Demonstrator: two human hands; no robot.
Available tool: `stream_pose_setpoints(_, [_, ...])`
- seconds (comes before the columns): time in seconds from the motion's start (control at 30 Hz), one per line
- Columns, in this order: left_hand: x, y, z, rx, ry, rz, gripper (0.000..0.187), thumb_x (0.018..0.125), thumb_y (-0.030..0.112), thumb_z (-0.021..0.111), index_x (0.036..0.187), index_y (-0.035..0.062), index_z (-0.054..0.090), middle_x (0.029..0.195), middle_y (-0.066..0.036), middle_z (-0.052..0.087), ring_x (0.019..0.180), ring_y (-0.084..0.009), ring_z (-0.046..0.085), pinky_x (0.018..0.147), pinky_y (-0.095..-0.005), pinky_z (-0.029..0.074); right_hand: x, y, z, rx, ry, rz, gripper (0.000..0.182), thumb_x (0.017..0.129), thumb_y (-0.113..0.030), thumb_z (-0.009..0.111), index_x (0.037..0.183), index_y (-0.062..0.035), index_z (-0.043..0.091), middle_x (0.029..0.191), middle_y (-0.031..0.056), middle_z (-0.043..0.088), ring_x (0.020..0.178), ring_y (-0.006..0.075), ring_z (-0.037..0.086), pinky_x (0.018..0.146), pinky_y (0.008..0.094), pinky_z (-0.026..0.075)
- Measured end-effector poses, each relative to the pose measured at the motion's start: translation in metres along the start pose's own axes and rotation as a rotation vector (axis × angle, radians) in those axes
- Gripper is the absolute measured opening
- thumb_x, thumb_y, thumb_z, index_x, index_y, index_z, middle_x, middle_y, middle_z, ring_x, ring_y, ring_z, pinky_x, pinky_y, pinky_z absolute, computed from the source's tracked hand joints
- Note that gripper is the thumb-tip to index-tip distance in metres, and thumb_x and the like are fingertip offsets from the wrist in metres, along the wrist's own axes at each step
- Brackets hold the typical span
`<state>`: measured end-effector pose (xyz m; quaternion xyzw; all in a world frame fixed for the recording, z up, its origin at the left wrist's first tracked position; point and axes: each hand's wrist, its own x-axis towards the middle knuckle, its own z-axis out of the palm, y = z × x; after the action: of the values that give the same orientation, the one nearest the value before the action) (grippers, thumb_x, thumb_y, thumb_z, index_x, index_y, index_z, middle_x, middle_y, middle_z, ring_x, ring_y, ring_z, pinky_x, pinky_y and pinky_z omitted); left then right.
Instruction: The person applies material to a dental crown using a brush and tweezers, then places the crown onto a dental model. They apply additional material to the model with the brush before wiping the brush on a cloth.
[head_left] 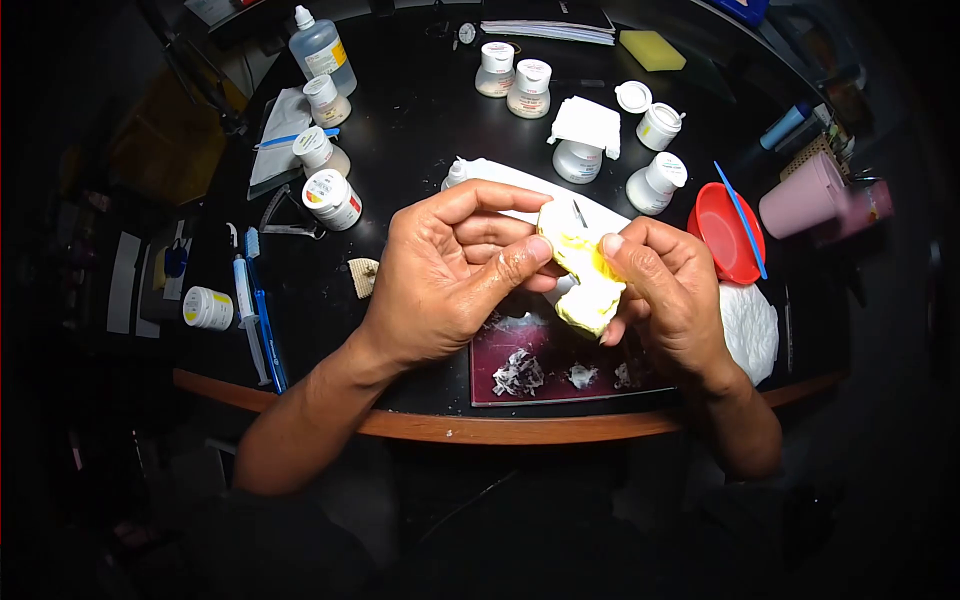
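Note:
Both hands hold a pale yellow and white piece (585,304) with an irregular, curved outline, like a dental cast, above the table's front. My left hand (440,265) pinches its upper left end between thumb and fingers. My right hand (670,290) grips its right side, thumb on top and fingers partly hidden beneath. Bright yellow patches show on the piece between the thumbs. Under the hands lies a maroon board (560,350) with crumpled white scraps (518,373). Behind the piece, a white tray (510,178) is partly covered by my hands.
Several white-capped jars stand around, including an open jar (660,127) and one under folded white tissue (587,124). A red bowl (715,225) with a blue stick (740,222) sits right, near a pink cup (800,200). A syringe (250,320) and blue toothbrush (267,330) lie left.

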<state>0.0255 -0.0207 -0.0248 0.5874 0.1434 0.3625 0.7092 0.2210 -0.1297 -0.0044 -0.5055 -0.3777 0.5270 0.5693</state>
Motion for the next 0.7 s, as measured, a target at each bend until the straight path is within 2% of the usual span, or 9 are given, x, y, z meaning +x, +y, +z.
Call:
stream_pose_setpoints(0.17, [-0.0004, 0.0019, -0.0026, 0.028, -0.024, -0.047, 0.035, 0.101, 0.003, 0.069, 0.131, -0.0116, 0.058, 0.109, -0.022, 0.075, 0.096, -0.0213, 0.078, 0.083, -0.0287, 0.067, 0.0001, -0.0039, 0.0010, 0.048, -0.017, 0.074, 0.026, 0.105, -0.018, 0.065, 0.094, 0.0052, 0.066, 0.081, 0.0165, 0.074, 0.056, 0.0138, 0.070, 0.046, 0.0207, 0.055])
stream_pose_setpoints(0.7, [-0.0009, 0.0039, -0.0036, 0.048, -0.028, -0.058, 0.031, 0.100, 0.000, 0.069, 0.127, -0.0120, 0.059, 0.110, -0.022, 0.075, 0.097, -0.0204, 0.077, 0.081, -0.0278, 0.068, -0.0014, -0.0042, 0.0003, 0.031, -0.043, 0.093, 0.027, 0.106, -0.019, 0.063, 0.093, 0.0048, 0.067, 0.081, 0.0161, 0.073, 0.054, 0.0150, 0.069, 0.045, 0.0214, 0.054])
